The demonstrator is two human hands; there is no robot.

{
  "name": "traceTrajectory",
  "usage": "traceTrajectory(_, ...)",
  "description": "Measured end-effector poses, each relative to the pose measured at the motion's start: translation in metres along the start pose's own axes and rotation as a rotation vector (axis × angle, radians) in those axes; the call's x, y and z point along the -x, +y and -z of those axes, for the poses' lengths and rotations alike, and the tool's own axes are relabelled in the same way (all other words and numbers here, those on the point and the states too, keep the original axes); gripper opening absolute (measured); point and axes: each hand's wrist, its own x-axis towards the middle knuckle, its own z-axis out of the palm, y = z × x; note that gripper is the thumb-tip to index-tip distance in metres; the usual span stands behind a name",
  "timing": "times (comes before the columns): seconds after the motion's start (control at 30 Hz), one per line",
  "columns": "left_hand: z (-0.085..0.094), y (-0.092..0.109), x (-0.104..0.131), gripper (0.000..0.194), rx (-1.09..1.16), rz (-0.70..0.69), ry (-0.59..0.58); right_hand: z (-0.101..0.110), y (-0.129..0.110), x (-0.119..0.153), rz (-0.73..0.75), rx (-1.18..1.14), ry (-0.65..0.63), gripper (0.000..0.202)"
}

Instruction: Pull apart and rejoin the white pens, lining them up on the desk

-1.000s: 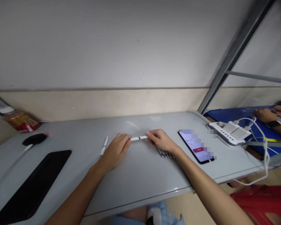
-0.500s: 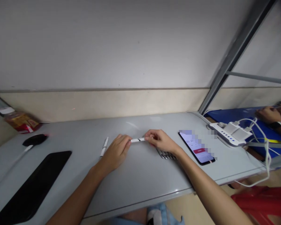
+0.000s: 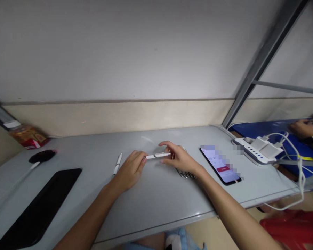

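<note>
One white pen point(image 3: 156, 156) spans the gap between the left hand point(image 3: 132, 169) and right hand point(image 3: 182, 160), over the bench point(image 3: 151, 203). A white-capped bottle point(image 3: 29, 137) sits far left, contents unclear. The left hand pinches the pen's left end; the right hand's thumb and forefinger are spread around its other end, contact uncertain. Several silver-tipped pens point(image 3: 185, 175) lie beside the right wrist.
</note>
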Motion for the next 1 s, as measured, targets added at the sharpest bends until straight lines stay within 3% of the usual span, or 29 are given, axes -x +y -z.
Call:
traceTrajectory(0.03, 0.000, 0.000, 0.000, 0.028, 0.003, 0.007, -0.003, 0.000, 0.000, 0.000, 0.036, 0.010, -0.002, 0.039)
traceTrajectory(0.17, 0.000, -0.002, -0.001, 0.029, 0.013, 0.002, -0.021, -0.001, -0.003, 0.000, 0.068, 0.115, -0.029, 0.018)
traceTrajectory(0.27, -0.002, -0.005, -0.001, 0.027, -0.030, -0.024, -0.003, -0.005, -0.007, -0.001, 0.012, 0.176, -0.025, 0.029)
traceTrajectory(0.37, -0.003, -0.009, 0.000, 0.026, -0.161, -0.051, 0.042, -0.007, -0.009, -0.001, -0.014, 0.096, -0.069, 0.034)
traceTrajectory(0.53, -0.002, -0.006, 0.000, 0.027, -0.295, -0.078, 0.099, -0.008, -0.005, -0.002, -0.219, -0.320, -0.196, 0.039)
traceTrajectory(0.77, 0.004, 0.003, -0.002, 0.024, -0.064, -0.056, 0.110, -0.014, -0.002, -0.012, -0.297, -1.113, 0.159, 0.025)
traceTrajectory(0.87, 0.008, -0.003, -0.002, 0.025, -0.129, -0.011, 0.170, -0.010, 0.001, -0.013, -0.318, -1.402, 0.207, 0.024)
traceTrajectory(1.0, 0.008, -0.016, -0.003, 0.025, -0.386, 0.140, 0.259, -0.001, 0.005, -0.011, -0.288, -1.457, 0.222, 0.028)
